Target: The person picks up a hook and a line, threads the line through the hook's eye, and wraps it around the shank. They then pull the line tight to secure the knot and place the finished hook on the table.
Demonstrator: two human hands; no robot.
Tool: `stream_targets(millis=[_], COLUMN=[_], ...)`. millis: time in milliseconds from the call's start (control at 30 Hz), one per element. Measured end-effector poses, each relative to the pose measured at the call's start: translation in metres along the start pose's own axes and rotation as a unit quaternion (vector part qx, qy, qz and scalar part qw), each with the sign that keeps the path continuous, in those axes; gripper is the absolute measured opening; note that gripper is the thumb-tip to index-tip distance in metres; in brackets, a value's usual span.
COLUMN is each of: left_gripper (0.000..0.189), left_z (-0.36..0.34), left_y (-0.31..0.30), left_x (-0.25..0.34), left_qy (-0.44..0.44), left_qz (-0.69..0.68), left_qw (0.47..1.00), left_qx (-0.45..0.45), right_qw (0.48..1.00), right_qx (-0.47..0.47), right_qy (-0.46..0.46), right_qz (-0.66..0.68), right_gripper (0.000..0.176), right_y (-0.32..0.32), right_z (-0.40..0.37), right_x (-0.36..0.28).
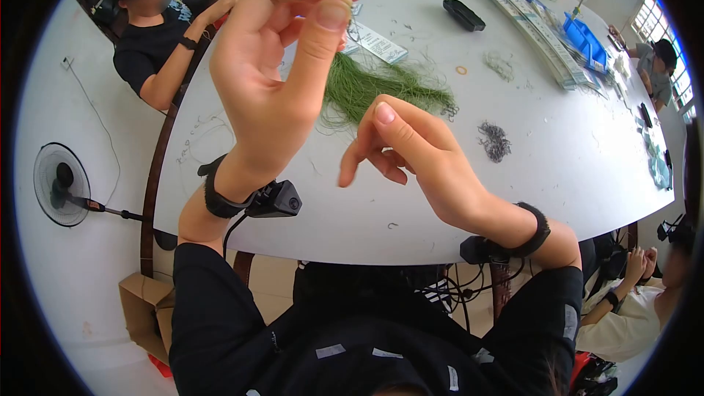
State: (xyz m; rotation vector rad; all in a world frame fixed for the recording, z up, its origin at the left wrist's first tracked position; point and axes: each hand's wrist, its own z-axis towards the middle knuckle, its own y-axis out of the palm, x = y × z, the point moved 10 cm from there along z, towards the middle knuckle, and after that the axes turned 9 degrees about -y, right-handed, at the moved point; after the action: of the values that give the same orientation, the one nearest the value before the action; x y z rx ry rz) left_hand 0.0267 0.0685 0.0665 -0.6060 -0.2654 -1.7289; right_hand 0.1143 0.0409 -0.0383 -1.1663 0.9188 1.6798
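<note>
Two digits of the left hand (271, 81), thumb and forefinger, nearly meet; the right hand (433, 158) curls, and whether either grasps anything I cannot tell. A light, steady pinch should suit fine work. The bundle of thin green strands (381, 81) lies just beyond them on the smooth white table (352, 227), left of a dark heap of small hooks (495, 143). A round fan (64, 174) stands near the white wall (73, 271).

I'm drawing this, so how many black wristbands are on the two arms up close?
2. The left wristband is just behind the left hand; the right wristband is just behind the right hand. Both show, though their undersides are hidden.
</note>
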Motion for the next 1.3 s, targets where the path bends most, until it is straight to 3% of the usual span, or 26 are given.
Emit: stream_targets(millis=[200, 433, 600, 833, 1000, 1100, 1200, 1300], left_gripper=[0.007, 0.009, 0.008, 0.008, 0.008, 0.009, 0.01, 0.01], left_z=[0.001, 0.002, 0.0, 0.0, 0.002, 0.002, 0.001, -0.002], left_y=[0.0, -0.007, -0.004, -0.003, -0.006, -0.007, -0.005, -0.002], left_x=[-0.003, -0.001, 0.004, 0.002, 0.003, 0.002, 0.005, 0.01], left_qy=[-0.019, -0.01, -0.003, -0.009, -0.004, -0.005, 0.014, 0.04], left_qz=[-0.052, -0.046, -0.059, -0.057, -0.06, -0.057, -0.03, 0.005], left_qw=[0.998, 0.998, 0.998, 0.998, 0.998, 0.998, 0.999, 0.999], left_qx=[0.01, 0.029, 0.012, 0.008, 0.021, 0.029, 0.031, 0.031], right_qw=[0.998, 0.976, 0.989, 0.978, 0.928, 0.888, 0.823, 0.808], right_qx=[0.053, 0.152, 0.072, 0.114, 0.223, 0.209, 0.119, 0.075], right_qy=[0.017, -0.134, -0.117, -0.138, -0.26, -0.356, -0.468, -0.425], right_qz=[-0.02, -0.085, -0.056, -0.111, -0.144, -0.201, -0.299, -0.401], right_gripper=[0.029, 0.02, 0.019, 0.015, 0.01, 0.011, 0.021, 0.02], right_y=[-0.01, -0.023, -0.014, -0.025, -0.038, -0.032, -0.001, 0.016], right_z=[-0.002, -0.008, -0.004, -0.007, -0.024, -0.036, -0.041, -0.039], right_x=[0.001, -0.029, -0.02, -0.022, -0.052, -0.068, -0.081, -0.077])
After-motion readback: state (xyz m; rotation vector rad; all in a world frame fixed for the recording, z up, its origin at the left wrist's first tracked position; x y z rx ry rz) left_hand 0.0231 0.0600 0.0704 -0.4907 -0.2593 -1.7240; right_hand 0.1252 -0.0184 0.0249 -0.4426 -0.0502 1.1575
